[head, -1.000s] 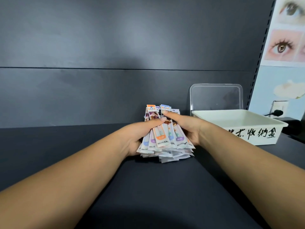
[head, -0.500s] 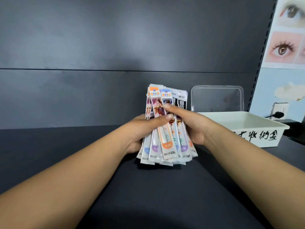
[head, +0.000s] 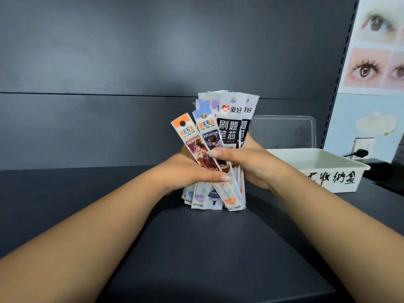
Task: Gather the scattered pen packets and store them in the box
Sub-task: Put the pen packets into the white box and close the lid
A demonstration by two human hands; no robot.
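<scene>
Nearest, two bare forearms reach in from the near edge over the dark matte tabletop point(head: 196, 248); they meet at the middle of the scene, where both hands clamp one bundle of long, narrow, glossy pen packets point(head: 220, 136) standing nearly upright, lower ends just above or touching the tabletop, I cannot tell which; the left hand point(head: 185, 171) wraps the bundle's left side, its grip tight with the thumb laid across the front packets; the right hand point(head: 251, 165) holds the right side, its thumb pressed over the front, slightly above the left thumb; the front orange-topped packet leans left, fanned away from the black-and-white packets behind it.

Farther right, just beyond the right wrist, sits the shallow rectangular cream plastic box point(head: 328, 169) with black handwritten characters on its near wall; the part of its interior that shows holds no packets; a clear plastic lid point(head: 284, 132) stands on edge behind it, leaning on the dark panelled back wall point(head: 131, 62); at far right hangs a poster of painted eyes point(head: 376, 62), with a white wall socket and black plug point(head: 360, 149) below.
</scene>
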